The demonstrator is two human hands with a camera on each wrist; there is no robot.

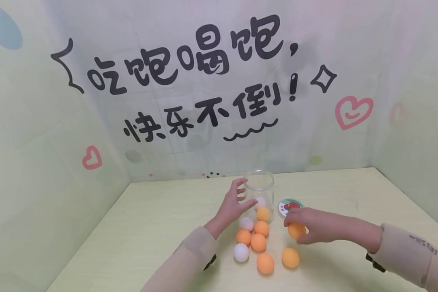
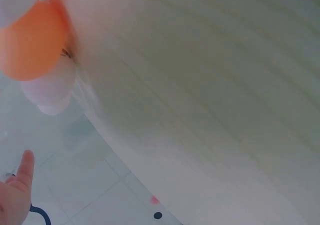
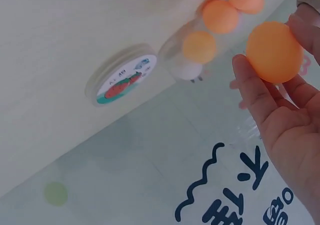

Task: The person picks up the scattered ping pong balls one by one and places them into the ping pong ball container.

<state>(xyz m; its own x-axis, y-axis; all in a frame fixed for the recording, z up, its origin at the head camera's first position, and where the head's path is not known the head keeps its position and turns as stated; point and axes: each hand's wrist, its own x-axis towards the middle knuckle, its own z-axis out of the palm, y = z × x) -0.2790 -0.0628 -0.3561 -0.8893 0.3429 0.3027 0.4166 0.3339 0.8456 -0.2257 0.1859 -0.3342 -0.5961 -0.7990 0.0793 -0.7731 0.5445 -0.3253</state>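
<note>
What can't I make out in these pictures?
Head view: part of the round lid, hidden by the right hand.
Left wrist view: most of the left hand, cut off by the picture's edges.
Right wrist view: the lid's lettering, too small and blurred.

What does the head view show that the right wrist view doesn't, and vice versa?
Only the head view: the star outline and blue spot on the wall.
Only the right wrist view: the palm side of the right hand.
Both: the held orange ball, clear jar, round lid and green wall dot.
</note>
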